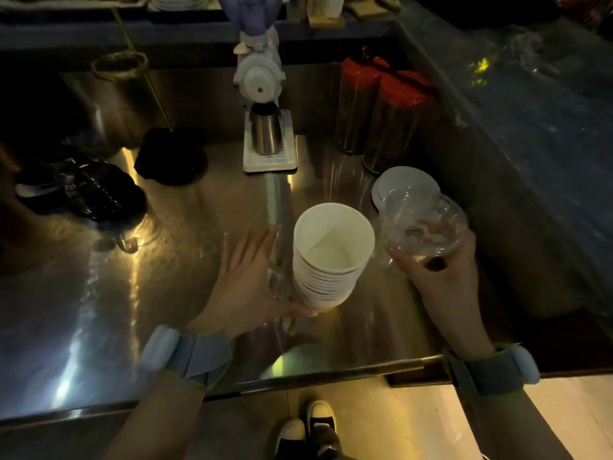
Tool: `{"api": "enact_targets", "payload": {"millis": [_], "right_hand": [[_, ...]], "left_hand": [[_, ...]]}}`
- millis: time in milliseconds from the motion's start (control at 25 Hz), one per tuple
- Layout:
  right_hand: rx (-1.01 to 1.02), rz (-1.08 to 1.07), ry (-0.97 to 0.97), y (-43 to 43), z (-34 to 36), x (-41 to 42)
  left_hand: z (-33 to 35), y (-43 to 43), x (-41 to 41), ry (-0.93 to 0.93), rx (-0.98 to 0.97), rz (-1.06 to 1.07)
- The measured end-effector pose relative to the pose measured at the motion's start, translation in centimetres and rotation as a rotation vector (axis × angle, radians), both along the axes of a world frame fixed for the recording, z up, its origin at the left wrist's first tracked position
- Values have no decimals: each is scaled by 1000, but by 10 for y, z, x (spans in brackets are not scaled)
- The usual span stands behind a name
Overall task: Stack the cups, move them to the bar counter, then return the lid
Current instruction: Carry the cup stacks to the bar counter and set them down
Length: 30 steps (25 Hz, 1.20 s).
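A stack of several white paper cups (331,257) stands near the middle of the steel worktop (132,293), leaning slightly. My left hand (248,283) is spread open against the stack's left side, thumb under its base, with a clear plastic piece between palm and cups. My right hand (434,270) holds a clear domed plastic lid (423,224) just right of the stack's rim. Behind the lid, white flat lids (404,184) lie on the worktop.
A white grinder (260,78) with a steel cup (265,132) on its tray stands at the back centre. Two steel canisters with red tops (394,117) stand back right. Dark plastic-wrapped items (86,190) lie left. A raised dark counter (530,127) runs along the right.
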State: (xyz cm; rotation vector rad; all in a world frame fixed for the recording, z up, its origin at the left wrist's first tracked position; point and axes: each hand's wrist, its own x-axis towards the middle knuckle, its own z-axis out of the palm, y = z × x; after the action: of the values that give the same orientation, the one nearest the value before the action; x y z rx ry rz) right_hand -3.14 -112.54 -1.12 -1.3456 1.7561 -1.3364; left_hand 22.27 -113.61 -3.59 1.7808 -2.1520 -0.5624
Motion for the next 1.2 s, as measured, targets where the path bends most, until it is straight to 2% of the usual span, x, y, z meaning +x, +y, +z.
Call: {"api": "enact_targets", "payload": {"millis": [80,240,560,760,880,1040,1200], "right_hand": [[-58,6,9,-2,14,0],[-78,26,45,-7,28,4],[-205,52,73,-7,51,8],[-317,137,34,-13,80,30],[-391,206,-3,-15,98,49],[-406,404,-157,-8,109,89],[-316,595,-305,1,97,130]], "left_hand": [[-5,9,16,-72,42,41],[-21,27,32,84,194,130],[-38,27,40,533,38,308],[-33,32,45,648,-1,405],[-13,31,53,653,-81,438],[14,30,52,610,-111,377],[27,32,46,639,-117,338]]}}
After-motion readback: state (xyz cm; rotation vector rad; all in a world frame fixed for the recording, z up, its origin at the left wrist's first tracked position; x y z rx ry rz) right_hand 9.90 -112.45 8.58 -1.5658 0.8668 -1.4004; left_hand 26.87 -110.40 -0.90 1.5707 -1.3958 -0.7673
